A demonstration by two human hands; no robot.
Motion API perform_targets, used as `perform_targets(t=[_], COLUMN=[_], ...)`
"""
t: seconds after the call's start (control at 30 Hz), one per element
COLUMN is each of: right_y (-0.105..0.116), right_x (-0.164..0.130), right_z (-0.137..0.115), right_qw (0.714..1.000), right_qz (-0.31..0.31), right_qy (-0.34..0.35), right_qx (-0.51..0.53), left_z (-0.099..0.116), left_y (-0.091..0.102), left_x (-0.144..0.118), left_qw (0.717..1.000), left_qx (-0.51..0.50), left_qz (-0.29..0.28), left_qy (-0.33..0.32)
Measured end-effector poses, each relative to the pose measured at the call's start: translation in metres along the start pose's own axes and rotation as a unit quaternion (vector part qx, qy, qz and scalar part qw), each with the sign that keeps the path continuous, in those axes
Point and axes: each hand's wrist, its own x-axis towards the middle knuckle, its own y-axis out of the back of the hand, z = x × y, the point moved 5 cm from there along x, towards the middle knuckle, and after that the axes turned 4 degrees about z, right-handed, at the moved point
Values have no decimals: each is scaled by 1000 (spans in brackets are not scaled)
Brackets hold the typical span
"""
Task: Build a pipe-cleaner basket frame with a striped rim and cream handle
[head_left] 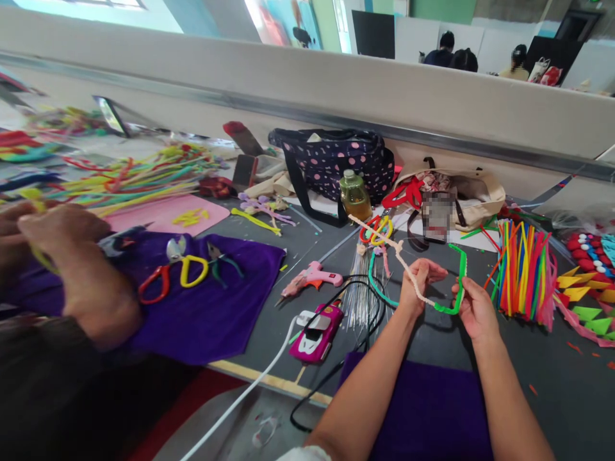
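My right hand (pixel 476 308) pinches a fuzzy craft stem (pixel 462 282), bright green and bent into angular corners. Its lower end joins a pale pink twisted length (pixel 408 272), which slants up to the left and has a small knot partway. My left hand (pixel 423 282) is beside that pale length, which crosses in front of it. The left fingers are stretched out toward the green part; whether the thumb presses on the stem is not clear. Left of my hands, a teal stem (pixel 377 285) curves over a bundle of thin wires (pixel 358 301).
A pink glue gun (pixel 314 278), a magenta car-shaped box (pixel 317 333) and cables lie left. A co-worker's hands (pixel 62 250) work beside scissors (pixel 173 272) and pliers (pixel 223 262) on purple cloth. Behind are a bottle (pixel 355 195) and bags; colourful stems (pixel 523 272) stand right.
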Motion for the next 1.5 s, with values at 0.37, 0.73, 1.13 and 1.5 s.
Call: perform_targets(t=[0.37, 0.73, 1.13, 1.5], right_y=[-3, -7, -3, 2], right_x=[0, -3, -1, 5], right_z=[2, -1, -1, -3], right_qw=[1000, 999, 993, 991], right_qz=[-24, -33, 30, 60], right_qy=[7, 11, 109, 123], right_qx=[-16, 21, 38, -3], left_z=[1, -13, -17, -14], left_y=[1, 5, -5, -6], left_x=[1, 3, -9, -6], left_qw=[1000, 994, 993, 995], left_qx=[-7, -70, 19, 63], left_qz=[16, 17, -10, -50], left_qy=[14, 82, 115, 56])
